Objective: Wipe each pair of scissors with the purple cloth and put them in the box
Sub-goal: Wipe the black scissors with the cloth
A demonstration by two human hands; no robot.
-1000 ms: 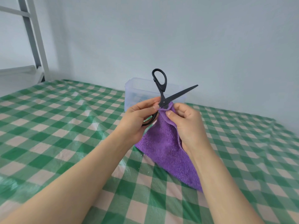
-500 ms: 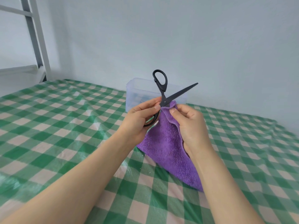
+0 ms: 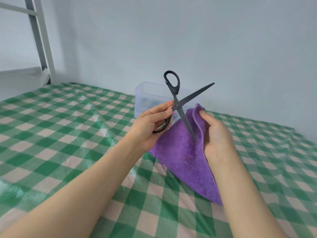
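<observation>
Head view, what's changed: the right hand (image 3: 217,134) is sitting lower and further right than half a second ago. It's no longer pinching the purple cloth (image 3: 181,157) up at the pivot of the scissors (image 3: 177,105), so the lower blade is showing bare now.
Scissors: they're black and hanging in the air in front of the box (image 3: 147,95), spread open in an X. One blade is pointing up to the right, and the other is pointing down with its tip lying against the purple cloth.
Left hand: the left hand (image 3: 151,124) is gripping the scissors, thumb and forefinger pinching right beside the pivot. The lower handle loop is tucked in the palm and the upper loop is sticking up free.
Right hand: it's holding a fold of the purple cloth just beside the blade tip, thumb on the front, fingers hidden behind.
Cloth: it's draping down from that hand onto the green checked table cover (image 3: 60,126).
Box: it's clear plastic, sitting behind the hands near the wall, with something bluish inside that's too blurry to tell.
</observation>
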